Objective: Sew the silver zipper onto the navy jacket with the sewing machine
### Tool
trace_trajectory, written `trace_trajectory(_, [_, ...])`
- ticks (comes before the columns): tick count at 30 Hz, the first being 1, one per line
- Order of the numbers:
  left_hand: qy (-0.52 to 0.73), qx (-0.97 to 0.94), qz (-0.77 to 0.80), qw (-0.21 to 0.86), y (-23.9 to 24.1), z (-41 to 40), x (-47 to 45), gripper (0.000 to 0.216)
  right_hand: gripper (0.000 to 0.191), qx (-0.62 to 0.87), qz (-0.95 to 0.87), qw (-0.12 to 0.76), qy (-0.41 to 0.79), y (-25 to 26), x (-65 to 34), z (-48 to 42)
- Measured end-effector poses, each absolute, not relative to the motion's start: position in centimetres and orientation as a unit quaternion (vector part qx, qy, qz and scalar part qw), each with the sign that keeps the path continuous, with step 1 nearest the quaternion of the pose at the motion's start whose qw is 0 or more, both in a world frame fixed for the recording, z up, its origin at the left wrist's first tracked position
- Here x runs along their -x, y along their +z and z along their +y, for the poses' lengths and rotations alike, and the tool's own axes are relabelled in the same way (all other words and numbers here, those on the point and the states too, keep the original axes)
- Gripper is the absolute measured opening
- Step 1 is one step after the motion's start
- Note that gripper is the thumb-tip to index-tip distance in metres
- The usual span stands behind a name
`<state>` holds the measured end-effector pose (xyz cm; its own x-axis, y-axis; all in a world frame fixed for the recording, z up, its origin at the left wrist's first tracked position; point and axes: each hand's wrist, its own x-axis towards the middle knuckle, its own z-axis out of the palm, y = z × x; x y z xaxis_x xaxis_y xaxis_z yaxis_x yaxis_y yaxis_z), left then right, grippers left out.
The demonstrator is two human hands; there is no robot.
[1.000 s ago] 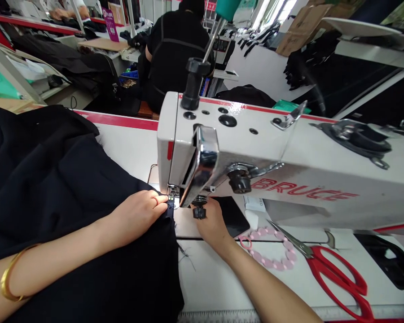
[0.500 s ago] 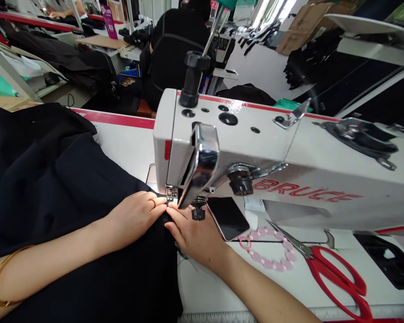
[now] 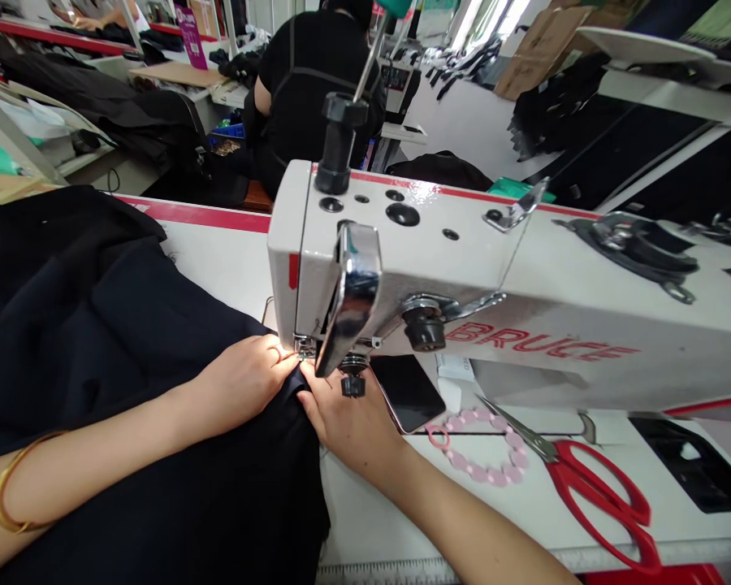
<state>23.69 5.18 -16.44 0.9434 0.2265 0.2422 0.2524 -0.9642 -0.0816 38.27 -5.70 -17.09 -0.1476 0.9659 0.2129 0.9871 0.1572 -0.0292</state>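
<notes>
A large piece of black fabric lies over the left of the sewing table. Its edge runs under the presser foot of a white sewing machine. My left hand rests on the fabric with its fingers pressed together at the needle. My right hand pinches the fabric edge just in front of the needle, right beside the left fingertips. A gold bangle is on my left wrist.
A black phone lies on the machine bed, a pink bead bracelet beside it, and red-handled scissors to the right. A person in black sits with their back turned behind the machine. Dark garments are piled on tables beyond.
My right hand came from the machine bed beside the phone to the fabric edge and now meets the left fingertips at the needle. The view has shifted slightly.
</notes>
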Motion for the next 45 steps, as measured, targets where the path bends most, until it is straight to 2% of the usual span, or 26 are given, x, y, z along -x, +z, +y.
trace_trajectory(10, [-0.111,0.982,-0.152,-0.005,-16.4,5.2,-23.6,0.023,0.023,0.653,-0.751,0.086,-0.046,-17.2,-38.1,-5.8])
trace_trajectory(20, [-0.068,0.987,-0.137,0.042,-15.4,5.3,-22.2,0.026,0.016,0.628,-0.775,0.072,-0.027,-16.4,-38.5,-6.2])
trace_trajectory(22, [-0.051,0.983,-0.159,0.079,-14.8,3.5,-19.0,0.034,0.015,0.6,-0.796,0.071,-0.039,-16.5,-38.6,-6.8])
trace_trajectory(26, [-0.03,0.926,-0.345,0.15,-14.8,-1.2,-10.6,0.066,0.014,0.515,-0.851,0.088,-0.05,-16.9,-38.6,-7.5])
trace_trajectory(29, [-0.011,0.901,-0.405,0.153,-15.9,-2.5,-6.8,0.072,0.016,0.483,-0.869,0.099,-0.036,-17.2,-37.8,-7.5])
trace_trajectory(31, [-0.008,0.906,-0.395,0.149,-16.6,-1.4,-6.3,0.068,0.022,0.491,-0.864,0.108,-0.027,-17.3,-36.9,-7.4])
trace_trajectory(33, [-0.013,0.909,-0.388,0.15,-16.7,0.7,-6.8,0.055,0.027,0.515,-0.849,0.114,-0.027,-17.4,-35.7,-7.5])
trace_trajectory(36, [-0.002,0.91,-0.39,0.14,-15.0,3.5,-8.5,0.04,0.032,0.546,-0.828,0.126,-0.028,-17.6,-33.9,-8.1])
trace_trajectory(41, [-0.061,0.945,-0.315,0.059,-11.6,1.7,-12.8,0.04,0.037,0.573,-0.804,0.159,0.0,-18.0,-32.5,-10.0])
trace_trajectory(45, [-0.013,0.972,-0.225,0.059,-13.2,-0.7,-14.8,0.043,0.038,0.595,-0.785,0.171,0.03,-17.9,-32.6,-11.2])
